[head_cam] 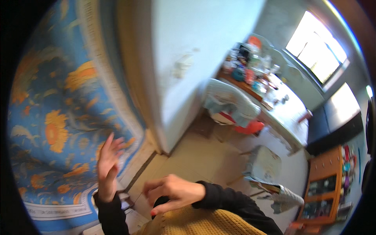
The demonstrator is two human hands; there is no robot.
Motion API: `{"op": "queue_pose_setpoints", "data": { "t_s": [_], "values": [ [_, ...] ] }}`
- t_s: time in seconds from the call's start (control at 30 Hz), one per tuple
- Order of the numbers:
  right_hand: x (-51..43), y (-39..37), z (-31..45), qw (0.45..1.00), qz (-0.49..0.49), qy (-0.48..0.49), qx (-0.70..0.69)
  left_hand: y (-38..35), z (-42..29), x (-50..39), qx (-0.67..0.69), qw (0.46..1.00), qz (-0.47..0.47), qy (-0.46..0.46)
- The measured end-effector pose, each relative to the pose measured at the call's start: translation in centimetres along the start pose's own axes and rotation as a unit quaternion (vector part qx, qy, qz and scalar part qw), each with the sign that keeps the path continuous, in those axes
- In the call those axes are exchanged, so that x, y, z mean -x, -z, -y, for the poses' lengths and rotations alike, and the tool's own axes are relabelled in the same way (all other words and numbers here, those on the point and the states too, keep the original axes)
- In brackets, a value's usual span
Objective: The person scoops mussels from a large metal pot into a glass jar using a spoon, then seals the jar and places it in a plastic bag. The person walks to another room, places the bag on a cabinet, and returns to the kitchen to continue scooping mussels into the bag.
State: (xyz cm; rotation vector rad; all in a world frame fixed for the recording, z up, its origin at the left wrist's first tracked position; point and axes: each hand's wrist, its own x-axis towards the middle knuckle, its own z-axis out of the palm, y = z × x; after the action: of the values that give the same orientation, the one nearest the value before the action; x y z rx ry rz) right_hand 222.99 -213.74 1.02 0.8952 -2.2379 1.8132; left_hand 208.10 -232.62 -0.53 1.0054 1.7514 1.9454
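My left hand [109, 165] is raised, slightly blurred, with its fingers apart and nothing visible in them. Behind it in the view hangs a blue curtain [55, 164] printed with orange and yellow flowers and edged by a pale border. I cannot tell whether the hand touches the cloth. My right hand [176, 191] is bent in front of my yellow knit garment [202, 223], thumb below and fingers curled. A small black thing [161, 201] shows between thumb and fingers; whether it is held or lies behind is unclear.
A white wall edge [182, 97] stands beside the curtain. Further off, a table [293, 117] bears bottles and jars. Cloth-covered chairs [232, 98] stand on the tiled floor [176, 161]. A black refrigerator [332, 123] and a wooden cabinet [321, 182] line the right side.
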Motion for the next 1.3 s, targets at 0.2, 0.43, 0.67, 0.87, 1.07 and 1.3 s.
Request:
{"op": "queue_pose_setpoints", "data": {
  "t_s": [0.2,0.43,0.67,0.87,1.07,1.3],
  "values": [
    [-11.9,1.4,-10.1,0.987,0.049,-0.154,0.017,15.0,3.2,-13.0,0.181,0.98,-0.062,0.047],
    [-27.9,4.8,-22.9,0.968,0.051,-0.243,0.028,38.8,0.2,-21.0,0.005,0.902,-0.355,-0.244],
    [-45.2,10.1,-31.3,0.981,0.052,-0.184,0.037,56.1,-6.4,-23.7,-0.209,0.668,-0.355,-0.62],
    [-56.3,14.8,-42.1,0.97,-0.002,-0.242,0.023,63.0,0.5,-34.9,-0.589,0.246,-0.429,-0.639],
    [-69.9,19.2,-54.4,0.96,-0.084,-0.267,0.01,74.9,11.2,-49.1,-0.621,0.597,-0.418,-0.289],
    [-79.3,28.0,-64.7,0.923,-0.168,-0.336,-0.08,78.7,23.0,-73.0,-0.479,0.859,0.029,-0.178]
  ]
}}
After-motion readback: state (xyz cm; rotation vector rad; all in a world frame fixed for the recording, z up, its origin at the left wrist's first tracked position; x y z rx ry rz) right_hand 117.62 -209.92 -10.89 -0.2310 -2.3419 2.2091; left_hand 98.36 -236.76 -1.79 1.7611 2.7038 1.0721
